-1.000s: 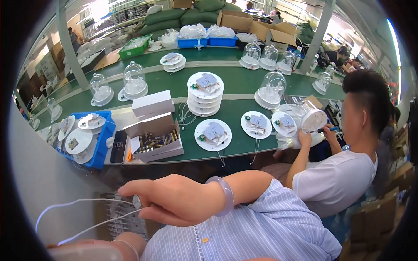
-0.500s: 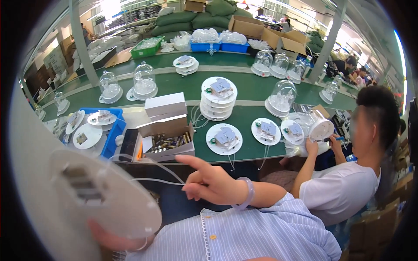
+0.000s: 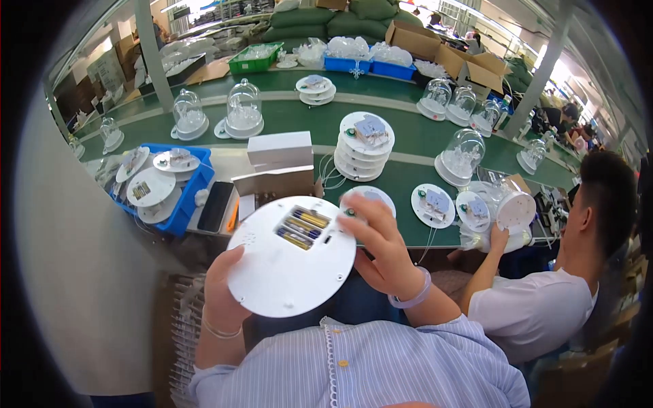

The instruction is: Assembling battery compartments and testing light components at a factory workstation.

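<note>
In front of my chest is a white round lamp base, its flat underside facing up. A square battery compartment in it stands uncovered, with several batteries inside and a small dark slot beside it. My left hand grips the base by its left edge, thumb on the upper face. My right hand is at the base's right edge, fingers apart and slightly blurred; whether a fingertip touches the rim I cannot tell. Behind that hand, another white base lies partly hidden on the green bench.
At left, a blue crate holds more bases, beside a black box and an orange cutter. A cardboard box stands behind my base, left of a base stack. A person works at my right.
The base has come from the far left to in front of me, and its batteries now show clearly. My right hand has let go of the white cable and moved right to the base's edge.
</note>
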Tool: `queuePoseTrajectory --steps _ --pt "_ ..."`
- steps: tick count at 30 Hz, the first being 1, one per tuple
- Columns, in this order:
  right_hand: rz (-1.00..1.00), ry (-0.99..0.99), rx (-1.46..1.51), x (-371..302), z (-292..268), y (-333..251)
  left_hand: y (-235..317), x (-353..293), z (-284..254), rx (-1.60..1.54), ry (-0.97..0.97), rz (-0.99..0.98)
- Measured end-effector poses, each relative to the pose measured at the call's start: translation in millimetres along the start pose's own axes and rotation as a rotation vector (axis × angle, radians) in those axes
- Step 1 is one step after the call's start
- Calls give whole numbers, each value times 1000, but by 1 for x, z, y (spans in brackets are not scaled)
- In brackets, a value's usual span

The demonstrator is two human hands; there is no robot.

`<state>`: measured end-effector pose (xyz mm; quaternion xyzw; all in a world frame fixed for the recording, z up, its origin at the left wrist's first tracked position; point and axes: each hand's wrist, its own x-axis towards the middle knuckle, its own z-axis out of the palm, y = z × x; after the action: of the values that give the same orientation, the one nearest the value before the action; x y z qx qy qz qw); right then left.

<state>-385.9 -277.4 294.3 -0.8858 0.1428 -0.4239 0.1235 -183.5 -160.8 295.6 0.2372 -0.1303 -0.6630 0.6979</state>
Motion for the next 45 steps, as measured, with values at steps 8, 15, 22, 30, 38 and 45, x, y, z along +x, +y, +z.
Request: queuePoseTrajectory --steps 8,15,22,30,38,45 --pt "383 246 318 -30 -9 27 -16 31 -12 -231 -405 -600" --pt "836 377 742 -59 11 72 -29 39 -35 529 -359 -372" --pt "1012 290 879 -85 21 71 -81 45 -61 817 45 -65" --pt "1173 46 1133 -122 14 85 -70 57 -74 893 82 -55" --pt "1202 390 990 -119 24 144 12 27 -2 823 -141 666" --pt "1300 355 929 -114 38 182 20 31 9 675 -214 895"
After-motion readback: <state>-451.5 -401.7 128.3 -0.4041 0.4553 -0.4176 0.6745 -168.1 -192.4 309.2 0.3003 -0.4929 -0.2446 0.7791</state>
